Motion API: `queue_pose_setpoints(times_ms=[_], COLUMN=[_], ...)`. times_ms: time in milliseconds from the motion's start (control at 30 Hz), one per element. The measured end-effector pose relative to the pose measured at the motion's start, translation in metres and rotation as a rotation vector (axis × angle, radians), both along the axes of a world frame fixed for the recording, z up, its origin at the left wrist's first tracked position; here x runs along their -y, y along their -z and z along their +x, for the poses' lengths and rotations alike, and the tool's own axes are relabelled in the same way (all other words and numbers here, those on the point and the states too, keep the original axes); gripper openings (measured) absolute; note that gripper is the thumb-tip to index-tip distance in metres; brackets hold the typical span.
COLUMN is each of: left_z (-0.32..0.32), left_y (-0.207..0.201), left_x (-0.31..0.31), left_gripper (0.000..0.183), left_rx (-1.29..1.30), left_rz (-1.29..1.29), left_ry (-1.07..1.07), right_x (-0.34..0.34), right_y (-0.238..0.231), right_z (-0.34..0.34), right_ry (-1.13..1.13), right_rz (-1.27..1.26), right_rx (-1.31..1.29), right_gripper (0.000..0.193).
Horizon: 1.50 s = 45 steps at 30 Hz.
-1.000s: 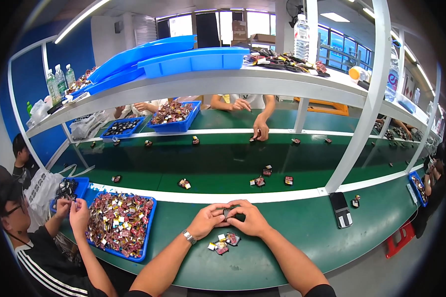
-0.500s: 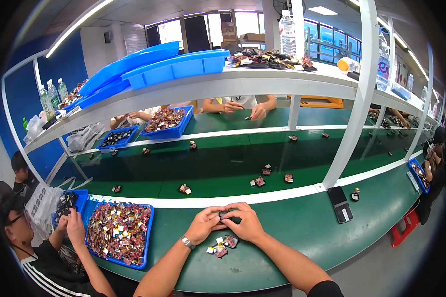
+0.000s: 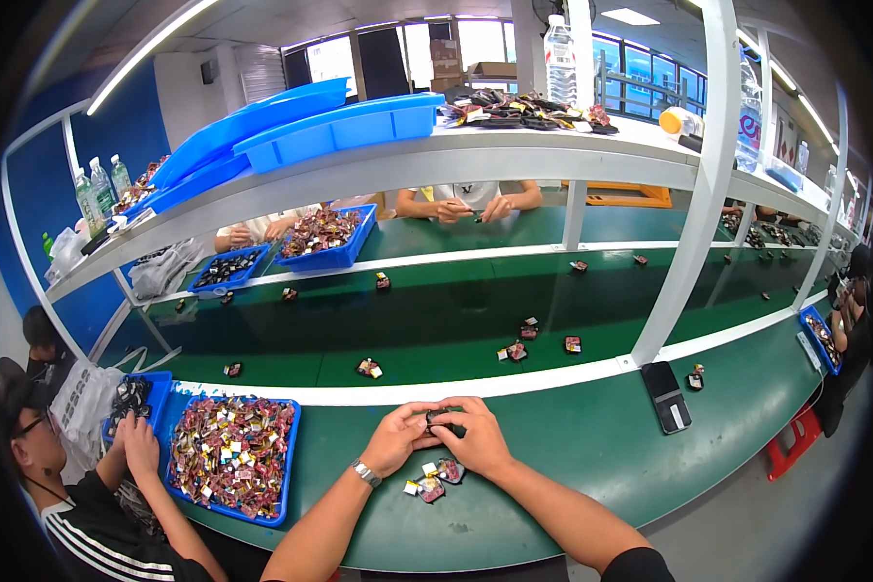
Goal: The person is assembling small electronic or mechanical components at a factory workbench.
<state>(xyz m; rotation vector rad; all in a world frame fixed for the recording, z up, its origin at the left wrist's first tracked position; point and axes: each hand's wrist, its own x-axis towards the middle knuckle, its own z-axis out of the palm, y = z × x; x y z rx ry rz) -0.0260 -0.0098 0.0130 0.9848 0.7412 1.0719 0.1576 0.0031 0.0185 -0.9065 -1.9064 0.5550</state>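
Over the near edge of the green bench, my left hand and my right hand meet with bent fingers. Between them they pinch a small black part, mostly covered by the fingers. Just below the hands lies a small cluster of black pieces with dark red circuit boards and white and yellow labels. Left of my forearm stands a blue tray heaped with many similar pieces.
A white rail separates my bench from a green conveyor belt carrying scattered pieces. A black flat case lies to the right. A white post holds up a shelf with blue trays. A co-worker sits close on my left.
Pieces on the belt have shifted slightly right. My hands stay together around the black part, fingers slightly shifted. Across the belt, a co-worker's hands have come closer together.
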Motion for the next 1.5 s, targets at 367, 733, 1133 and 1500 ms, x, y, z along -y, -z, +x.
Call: queue_pose_setpoints(times_ms=[367, 733, 1133, 1500], left_z=[0.000, -0.003, 0.003, 0.005], left_y=[0.003, 0.009, 0.006, -0.002], left_x=[-0.001, -0.002, 0.003, 0.003], left_gripper=[0.029, 0.030, 0.027, 0.029], left_rx=[0.002, 0.046, -0.004, -0.005], left_rz=[0.013, 0.043, 0.050, 0.002], left_ry=[-0.015, -0.027, -0.109, -0.089], right_x=[0.000, 0.000, -0.002, -0.001], right_y=[0.000, -0.003, -0.002, -0.010], right_z=[-0.001, -0.001, -0.006, -0.006], right_ry=[-0.014, -0.028, -0.056, 0.058], right_rz=[-0.024, 0.064, 0.031, 0.272], right_rx=[-0.013, -0.013, -0.039, -0.013], right_gripper=[0.014, 0.016, 0.016, 0.013])
